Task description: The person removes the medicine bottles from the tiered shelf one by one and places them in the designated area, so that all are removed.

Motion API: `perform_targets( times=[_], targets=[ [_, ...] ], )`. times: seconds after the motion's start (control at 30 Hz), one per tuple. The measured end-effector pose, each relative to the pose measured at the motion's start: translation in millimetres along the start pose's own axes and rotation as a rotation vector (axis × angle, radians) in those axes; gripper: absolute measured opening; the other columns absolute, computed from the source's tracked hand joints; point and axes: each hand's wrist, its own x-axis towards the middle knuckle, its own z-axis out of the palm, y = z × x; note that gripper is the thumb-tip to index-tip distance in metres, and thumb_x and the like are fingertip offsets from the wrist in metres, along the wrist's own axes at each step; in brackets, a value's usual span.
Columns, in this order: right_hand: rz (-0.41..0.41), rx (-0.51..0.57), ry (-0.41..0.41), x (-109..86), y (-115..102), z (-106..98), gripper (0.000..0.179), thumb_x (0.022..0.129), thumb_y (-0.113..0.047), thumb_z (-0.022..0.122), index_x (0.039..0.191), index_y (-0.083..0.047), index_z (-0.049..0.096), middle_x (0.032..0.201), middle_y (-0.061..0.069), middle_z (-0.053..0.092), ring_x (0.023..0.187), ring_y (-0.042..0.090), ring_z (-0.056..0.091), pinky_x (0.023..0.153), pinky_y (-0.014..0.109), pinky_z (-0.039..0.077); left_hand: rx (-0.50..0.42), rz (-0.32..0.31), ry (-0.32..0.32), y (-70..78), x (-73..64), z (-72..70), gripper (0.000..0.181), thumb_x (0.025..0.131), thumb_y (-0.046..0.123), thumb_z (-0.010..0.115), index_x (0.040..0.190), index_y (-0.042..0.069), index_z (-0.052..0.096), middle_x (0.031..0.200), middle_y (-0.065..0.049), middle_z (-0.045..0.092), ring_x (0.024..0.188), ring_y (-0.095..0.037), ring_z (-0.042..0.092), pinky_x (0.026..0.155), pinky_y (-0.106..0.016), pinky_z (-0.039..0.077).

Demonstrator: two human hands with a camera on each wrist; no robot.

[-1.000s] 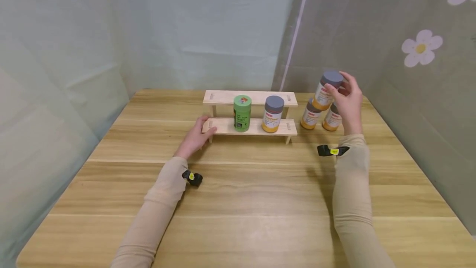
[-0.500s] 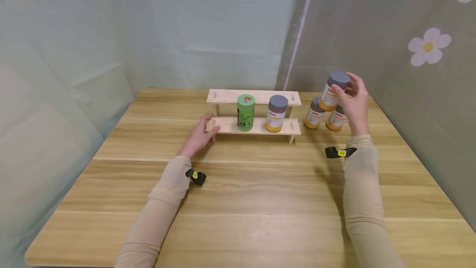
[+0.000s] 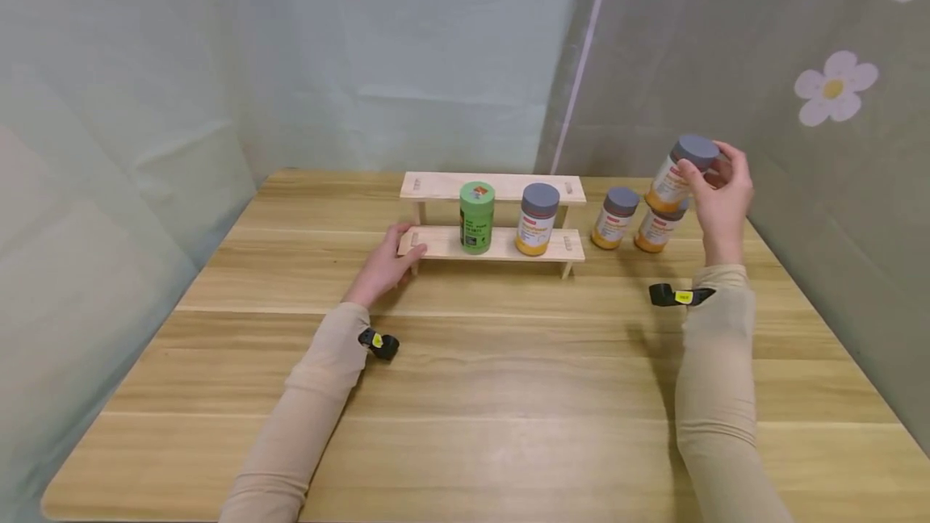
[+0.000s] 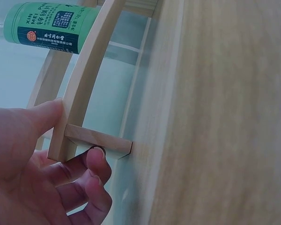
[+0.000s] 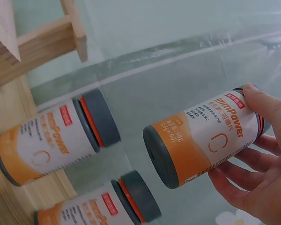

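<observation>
My right hand (image 3: 722,198) grips a white-and-orange bottle with a grey lid (image 3: 681,171), tilted and raised above the table. In the right wrist view the held bottle (image 5: 203,136) is clear of two like bottles, a nearer one (image 5: 56,136) and a lower one (image 5: 100,206). My left hand (image 3: 385,265) holds the left end of the lower step of a two-tier wooden rack (image 3: 501,245); in the left wrist view the thumb lies on the board (image 4: 84,89) and curled fingers are beneath. On that step stand a green bottle (image 3: 475,218) and another grey-lidded bottle (image 3: 537,220).
Two grey-lidded bottles, one on the left (image 3: 614,219) and one on the right (image 3: 659,231), stand on the wooden table (image 3: 508,394) to the right of the rack. The rack's upper step (image 3: 501,186) is bare. Curtains (image 3: 407,55) hang behind and beside the table.
My right hand has moved to the right with the held bottle, from above the left standing bottle to over the right one. My left hand stays at the rack's end.
</observation>
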Motion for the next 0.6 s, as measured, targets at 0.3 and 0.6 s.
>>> perform_targets(
  times=[0.3, 0.6],
  targets=[
    [-0.008, 0.072, 0.071, 6.3, 6, -13, 0.046, 0.085, -0.019, 0.075, 0.127, -0.023, 0.057, 0.111, -0.008, 0.062, 0.089, 0.005, 0.052, 0.084, 0.019, 0.038, 0.006, 0.014, 0.000, 0.5, 1.7, -0.5, 0.069, 0.100, 0.047, 0.047, 0.154, 0.016, 0.018, 0.077, -0.013, 0.057, 0.059, -0.020, 0.052, 0.052, -0.027, 0.043],
    [-0.018, 0.161, 0.145, 10.6, 12, -26, 0.044, 0.086, -0.010, 0.072, 0.126, -0.019, 0.056, 0.109, -0.007, 0.060, 0.091, 0.005, 0.051, 0.085, 0.019, 0.037, -0.003, -0.001, -0.002, 2.1, 0.2, 0.6, 0.068, 0.100, 0.045, 0.048, 0.154, 0.016, 0.018, 0.083, -0.013, 0.057, 0.060, -0.020, 0.052, 0.055, -0.027, 0.044]
  ],
)
